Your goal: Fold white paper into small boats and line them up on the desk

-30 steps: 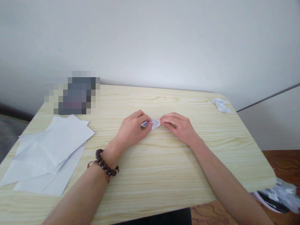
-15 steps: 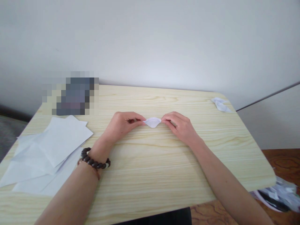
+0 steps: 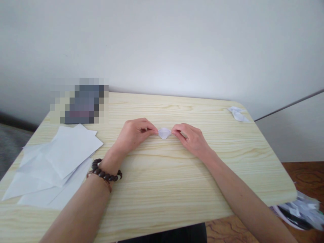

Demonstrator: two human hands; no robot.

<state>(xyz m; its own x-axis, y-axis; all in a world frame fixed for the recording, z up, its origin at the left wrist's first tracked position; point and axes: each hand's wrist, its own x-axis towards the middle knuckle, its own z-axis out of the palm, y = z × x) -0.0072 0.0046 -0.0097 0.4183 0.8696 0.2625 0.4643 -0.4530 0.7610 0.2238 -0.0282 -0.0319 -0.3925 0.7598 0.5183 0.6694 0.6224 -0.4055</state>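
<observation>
A small folded white paper [image 3: 164,133] is held between my two hands above the middle of the table. My left hand [image 3: 136,133] pinches its left corner between thumb and fingertips. The right corner is pinched the same way by my right hand [image 3: 189,136]. Between the pinches the paper bulges into a shallow cup shape, with its lower edge blunt. Dark beaded bracelets [image 3: 105,173] circle my left wrist.
Loose white paper sheets [image 3: 73,148] overlap on the left of the wood-grain table [image 3: 162,189]. Behind them is a blurred dark rectangular object [image 3: 84,104]. A folded paper piece [image 3: 238,114] lies at the far right corner. A plastic-lined bin [image 3: 301,211] stands on the floor.
My hands have come slightly closer together. The paper between them looks narrower, and its lower tip now appears blunt. The view has shifted slightly.
</observation>
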